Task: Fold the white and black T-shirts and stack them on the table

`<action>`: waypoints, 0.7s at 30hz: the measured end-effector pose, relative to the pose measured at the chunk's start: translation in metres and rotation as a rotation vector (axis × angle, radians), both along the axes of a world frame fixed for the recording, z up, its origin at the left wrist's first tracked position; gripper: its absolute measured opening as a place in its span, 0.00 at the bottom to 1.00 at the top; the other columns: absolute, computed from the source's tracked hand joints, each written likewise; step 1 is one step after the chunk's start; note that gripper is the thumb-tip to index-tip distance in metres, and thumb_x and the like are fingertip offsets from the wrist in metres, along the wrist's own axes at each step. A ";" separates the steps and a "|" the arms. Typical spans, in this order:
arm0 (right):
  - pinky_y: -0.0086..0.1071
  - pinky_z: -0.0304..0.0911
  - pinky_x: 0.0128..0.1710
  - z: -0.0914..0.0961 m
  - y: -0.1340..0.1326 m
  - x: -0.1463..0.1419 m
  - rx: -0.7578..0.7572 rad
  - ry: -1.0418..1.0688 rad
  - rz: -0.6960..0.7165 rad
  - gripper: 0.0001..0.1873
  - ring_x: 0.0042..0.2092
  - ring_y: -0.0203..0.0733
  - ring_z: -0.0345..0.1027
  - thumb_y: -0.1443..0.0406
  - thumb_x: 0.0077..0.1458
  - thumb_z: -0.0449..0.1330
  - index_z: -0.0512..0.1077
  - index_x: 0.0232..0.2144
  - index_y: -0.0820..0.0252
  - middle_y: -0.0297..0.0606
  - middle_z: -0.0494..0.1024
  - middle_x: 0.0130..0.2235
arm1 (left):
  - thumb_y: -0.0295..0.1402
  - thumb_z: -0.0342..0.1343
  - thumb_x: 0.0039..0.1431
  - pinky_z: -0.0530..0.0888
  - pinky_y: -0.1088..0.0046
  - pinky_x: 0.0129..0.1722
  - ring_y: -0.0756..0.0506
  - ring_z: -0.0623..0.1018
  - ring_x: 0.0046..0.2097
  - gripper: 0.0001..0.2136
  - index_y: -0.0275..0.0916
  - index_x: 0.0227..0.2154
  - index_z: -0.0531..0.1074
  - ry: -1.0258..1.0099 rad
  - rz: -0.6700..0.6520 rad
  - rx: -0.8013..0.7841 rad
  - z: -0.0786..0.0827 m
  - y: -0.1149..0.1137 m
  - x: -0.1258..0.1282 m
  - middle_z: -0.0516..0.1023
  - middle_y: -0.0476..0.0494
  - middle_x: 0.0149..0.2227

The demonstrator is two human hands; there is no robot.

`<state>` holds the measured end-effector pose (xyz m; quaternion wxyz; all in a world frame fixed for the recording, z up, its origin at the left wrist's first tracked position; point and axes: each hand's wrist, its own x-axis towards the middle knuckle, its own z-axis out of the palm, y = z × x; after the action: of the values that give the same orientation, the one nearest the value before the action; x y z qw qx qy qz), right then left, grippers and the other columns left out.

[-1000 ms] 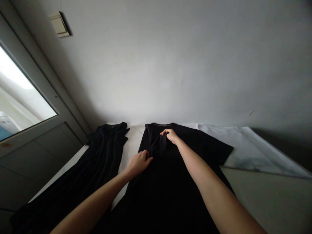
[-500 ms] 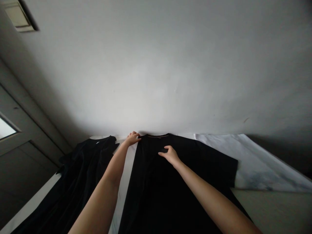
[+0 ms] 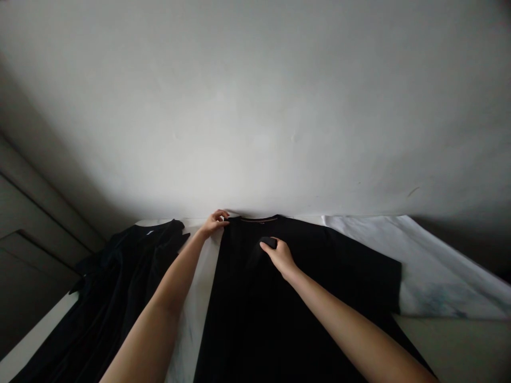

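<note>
Grip, right hand (image 3: pixel 281 256): clamped on a fold of black shirt (image 3: pixel 247 303) | left hand (image 3: pixel 214 222): at shirt's shoulder corner, closure cannot be told | dark garment (image 3: pixel 120 282): alongside, left

Pale wall (image 3: pixel 255 117) at the back, small brown mark (image 3: pixel 413 191) low on its right. Grey panelled door (image 3: pixel 24 276) far left. Rumpled dark garment (image 3: pixel 128 287) on the left, white tag (image 3: pixel 150 232) at its neck. White cloth (image 3: pixel 411 244) at right, blue-grey patch (image 3: pixel 443 299) on it.
</note>
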<state>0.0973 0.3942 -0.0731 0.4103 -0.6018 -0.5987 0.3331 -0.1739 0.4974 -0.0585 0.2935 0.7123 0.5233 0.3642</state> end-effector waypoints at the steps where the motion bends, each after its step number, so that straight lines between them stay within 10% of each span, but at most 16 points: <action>1: 0.34 0.68 0.40 -0.002 0.000 -0.002 0.011 -0.007 -0.011 0.10 0.42 0.50 0.76 0.60 0.52 0.62 0.76 0.35 0.60 0.45 0.82 0.38 | 0.34 0.58 0.46 0.71 0.72 0.40 0.50 0.71 0.36 0.07 0.38 0.28 0.69 -0.006 -0.003 0.006 0.000 0.000 0.001 0.73 0.44 0.47; 10: 0.35 0.67 0.45 -0.008 -0.006 -0.012 0.129 -0.150 -0.048 0.11 0.47 0.52 0.75 0.63 0.58 0.58 0.75 0.41 0.59 0.48 0.81 0.42 | 0.31 0.53 0.45 0.68 0.73 0.33 0.49 0.70 0.31 0.04 0.40 0.26 0.65 0.144 -0.105 -0.033 0.005 0.012 0.002 0.70 0.52 0.26; 21: 0.32 0.67 0.42 0.003 -0.028 -0.006 0.213 -0.404 -0.146 0.13 0.41 0.48 0.77 0.64 0.64 0.52 0.74 0.43 0.64 0.48 0.81 0.38 | 0.28 0.52 0.46 0.67 0.73 0.33 0.50 0.69 0.29 0.03 0.40 0.27 0.66 0.276 -0.081 0.062 -0.002 0.016 -0.010 0.70 0.53 0.26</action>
<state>0.0910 0.3662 -0.0705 0.3663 -0.6512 -0.6554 0.1101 -0.1838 0.5135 -0.0604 0.2113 0.7849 0.5179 0.2667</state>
